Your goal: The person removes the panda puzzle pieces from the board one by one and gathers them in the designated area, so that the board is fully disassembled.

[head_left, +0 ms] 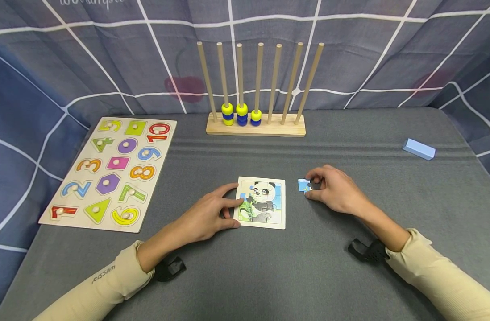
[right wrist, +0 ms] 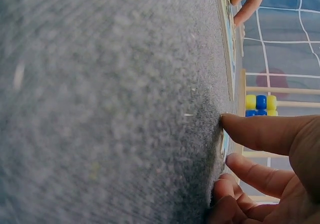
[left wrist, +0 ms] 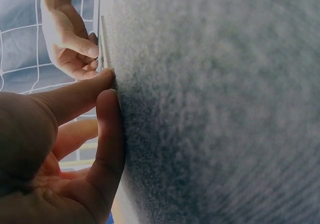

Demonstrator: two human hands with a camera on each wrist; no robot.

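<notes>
A square panda jigsaw puzzle [head_left: 282, 205] lies flat on the grey table, most of its picture filled with pieces and its upper left pale. My left hand [head_left: 206, 214] rests at the left edge of its frame, fingers fairly straight and fingertips right on the rim. To the right of the puzzle, my right hand [head_left: 337, 189] pinches a small blue puzzle piece [head_left: 303, 185] between thumb and forefinger, low over the cloth. In the right wrist view the thumb [right wrist: 260, 131] and forefinger of that hand come down to the piece, seen edge-on.
A wooden peg rack [head_left: 255, 128] with yellow and blue beads stands behind the puzzle. On the left lies a number-and-shape knob board [head_left: 148, 209]. A light blue block [head_left: 419, 149] sits far right. A checked cloth [head_left: 349, 53] hangs along the back.
</notes>
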